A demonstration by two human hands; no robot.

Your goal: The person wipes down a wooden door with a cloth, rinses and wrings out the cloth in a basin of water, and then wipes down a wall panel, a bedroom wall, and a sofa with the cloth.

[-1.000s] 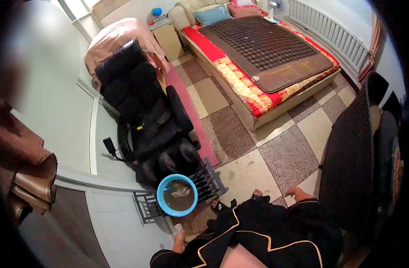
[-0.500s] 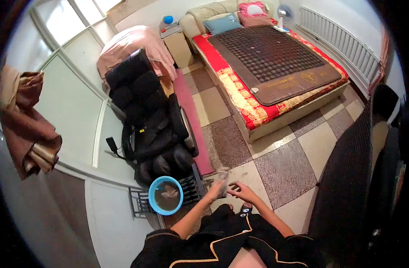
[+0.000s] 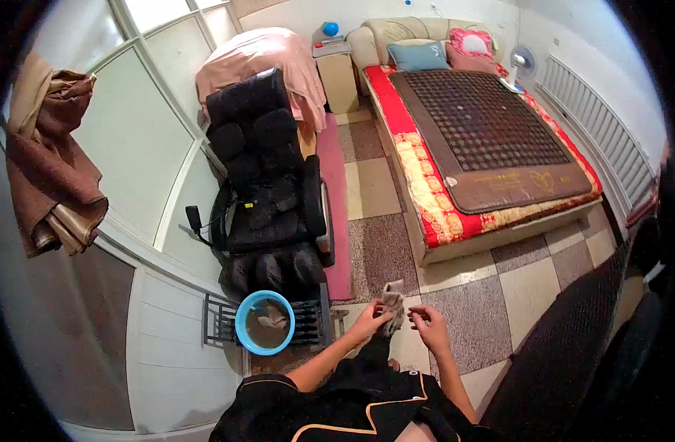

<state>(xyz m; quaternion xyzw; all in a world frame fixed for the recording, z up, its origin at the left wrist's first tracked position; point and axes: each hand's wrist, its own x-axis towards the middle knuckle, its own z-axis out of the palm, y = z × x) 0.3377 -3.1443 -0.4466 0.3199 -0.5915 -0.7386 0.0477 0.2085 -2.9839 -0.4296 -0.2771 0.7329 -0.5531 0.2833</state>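
Cloth [image 3: 394,293] is clasped in L hand [image 3: 370,322], long axis approx. vert. in view. R hand [image 3: 431,329] is held nearby, grip parted.

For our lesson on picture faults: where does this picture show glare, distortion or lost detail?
Head view, top left: glare washes out the window; head view, right: the radiator slants, likely from wide-angle distortion; head view, corners: lost to black; head view, lower middle: the small cloth in the left hand looks soft, its fine detail unclear.
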